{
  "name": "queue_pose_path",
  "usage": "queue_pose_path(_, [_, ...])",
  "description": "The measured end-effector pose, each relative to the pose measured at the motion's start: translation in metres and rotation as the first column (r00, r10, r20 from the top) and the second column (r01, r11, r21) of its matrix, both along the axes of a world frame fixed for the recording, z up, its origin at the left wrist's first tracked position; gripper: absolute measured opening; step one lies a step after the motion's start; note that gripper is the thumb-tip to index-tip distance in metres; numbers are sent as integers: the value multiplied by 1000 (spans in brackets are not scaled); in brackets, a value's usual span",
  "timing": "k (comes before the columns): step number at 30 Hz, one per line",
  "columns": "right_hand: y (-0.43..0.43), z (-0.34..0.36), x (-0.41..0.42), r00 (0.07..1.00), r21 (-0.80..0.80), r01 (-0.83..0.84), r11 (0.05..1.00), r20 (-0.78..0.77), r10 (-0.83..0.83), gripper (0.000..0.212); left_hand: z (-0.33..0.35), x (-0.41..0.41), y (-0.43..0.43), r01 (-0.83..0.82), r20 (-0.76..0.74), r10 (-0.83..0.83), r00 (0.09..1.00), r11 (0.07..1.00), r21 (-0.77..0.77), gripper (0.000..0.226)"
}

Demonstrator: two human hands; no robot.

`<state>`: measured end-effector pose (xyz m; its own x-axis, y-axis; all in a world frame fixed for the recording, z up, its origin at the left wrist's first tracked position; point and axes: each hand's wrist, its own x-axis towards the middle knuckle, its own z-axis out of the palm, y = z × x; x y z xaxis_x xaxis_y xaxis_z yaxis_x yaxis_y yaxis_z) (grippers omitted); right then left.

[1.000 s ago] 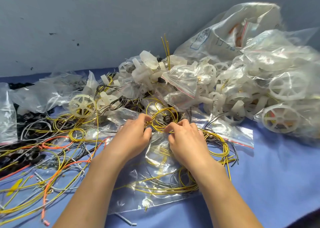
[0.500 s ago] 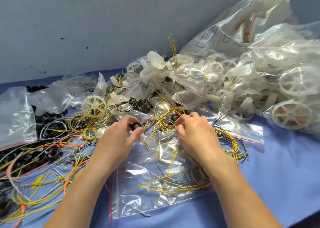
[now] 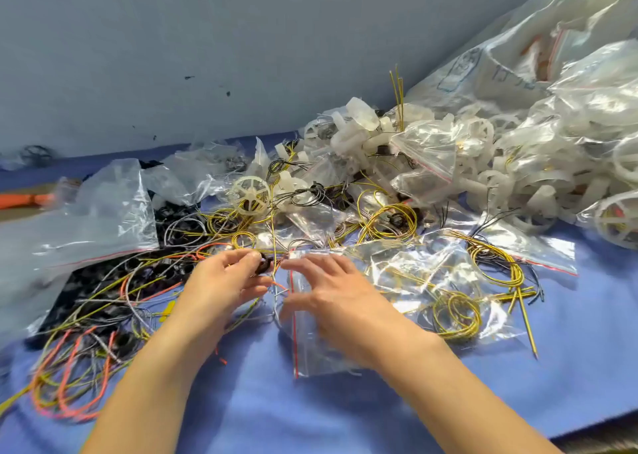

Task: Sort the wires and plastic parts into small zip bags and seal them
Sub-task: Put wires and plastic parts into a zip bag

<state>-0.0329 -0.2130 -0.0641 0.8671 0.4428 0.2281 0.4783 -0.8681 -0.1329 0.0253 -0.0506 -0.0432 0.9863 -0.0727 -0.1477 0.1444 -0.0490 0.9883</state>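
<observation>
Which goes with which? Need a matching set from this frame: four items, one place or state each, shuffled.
Items
1. left hand
2. right hand
3. white spoked wheel
4. orange wire loops

Place or state
A. at the near-left edge of the blue cloth
B. pinches a small dark part
C. fingers spread, on a zip bag
D. lies loose on yellow wires, beyond the hands

Pairs: 1-B, 2-C, 3-D, 4-A

A small parts-packing workbench: blue cloth (image 3: 345, 405) heaped with loose wires (image 3: 86, 315), plastic wheels (image 3: 249, 195) and zip bags (image 3: 428, 150).
</observation>
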Motion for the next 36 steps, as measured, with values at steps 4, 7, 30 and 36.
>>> queue_pose_path(4, [0,-1,-4,991,134,74,988,103,-88,28,0,-17,8,84,-73,-87,994,995,-47,10])
queue_pose_path(7, [4,2,-7,966,442,73,894,191,-173,24,-4,-28,5,260,-80,-263,962,965,-42,16])
queue_pose_path(30, [13,-4,6,990,392,123,912,21,-142,34,-22,21,89,-414,482,24,876,550,725,31])
queue_pose_path(36, [11,-12,8,991,308,134,942,-30,-131,26,-25,37,81,-422,493,-23,870,483,767,32])
